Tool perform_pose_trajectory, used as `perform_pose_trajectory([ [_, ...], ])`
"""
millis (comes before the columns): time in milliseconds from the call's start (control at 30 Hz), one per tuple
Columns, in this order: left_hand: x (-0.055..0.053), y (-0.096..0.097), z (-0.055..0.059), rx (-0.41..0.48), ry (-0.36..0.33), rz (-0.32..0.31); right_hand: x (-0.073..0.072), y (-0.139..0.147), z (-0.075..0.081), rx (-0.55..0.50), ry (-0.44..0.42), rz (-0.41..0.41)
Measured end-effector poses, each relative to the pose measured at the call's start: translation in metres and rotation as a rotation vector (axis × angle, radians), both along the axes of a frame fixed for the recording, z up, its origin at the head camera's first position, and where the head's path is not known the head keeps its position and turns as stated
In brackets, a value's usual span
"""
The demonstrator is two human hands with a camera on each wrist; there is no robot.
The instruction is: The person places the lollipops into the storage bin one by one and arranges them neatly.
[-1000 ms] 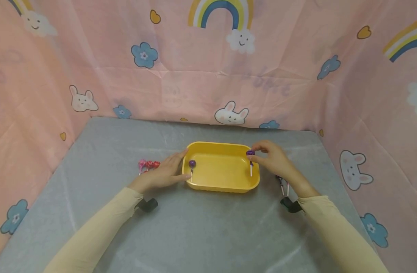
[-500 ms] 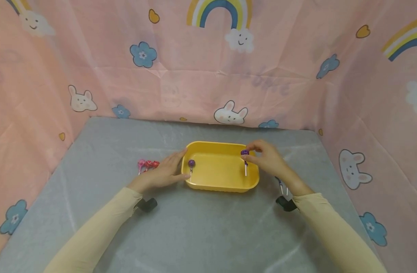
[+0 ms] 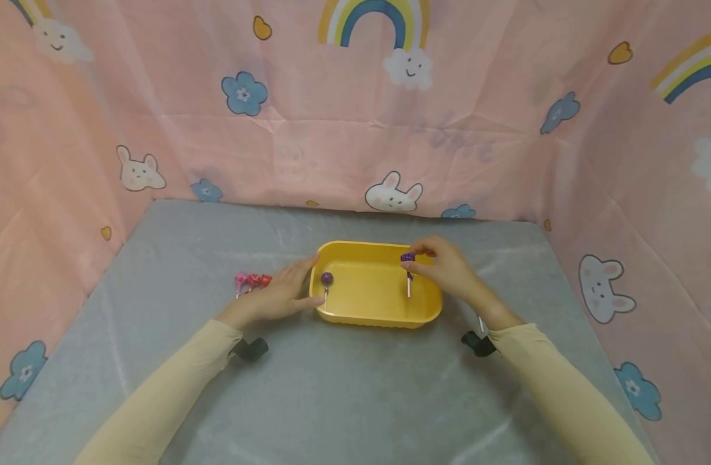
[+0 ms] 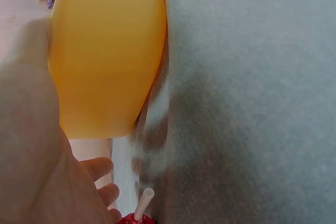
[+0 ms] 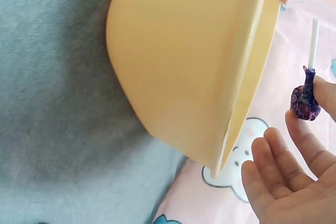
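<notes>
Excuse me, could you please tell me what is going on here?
A person is handling lollipops at a grey table. The right hand pinches a purple-wrapped lollipop over a yellow tray, while the left hand rests against the tray's left end. Another purple lollipop is already inside at that end. Pink and red lollipops lie outside the tray, beside the left hand.
</notes>
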State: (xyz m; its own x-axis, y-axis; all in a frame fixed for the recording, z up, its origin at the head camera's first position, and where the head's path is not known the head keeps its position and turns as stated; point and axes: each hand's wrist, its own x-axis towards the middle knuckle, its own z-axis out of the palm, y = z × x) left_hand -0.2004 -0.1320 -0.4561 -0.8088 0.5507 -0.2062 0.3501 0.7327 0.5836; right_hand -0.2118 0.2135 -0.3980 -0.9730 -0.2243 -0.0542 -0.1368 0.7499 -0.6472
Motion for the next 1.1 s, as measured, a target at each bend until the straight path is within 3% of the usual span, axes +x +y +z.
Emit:
perform_pose_trajectory([
  [700,-0.005,-0.002,-0.011,0.003,-0.006,0.01,-0.006,-0.026,0.002,-0.034,-0.013,0.005],
  [1100,-0.002,0.0,-0.006,0.0,-0.006,0.009,-0.008,-0.043,0.002,-0.068,-0.002,0.038],
])
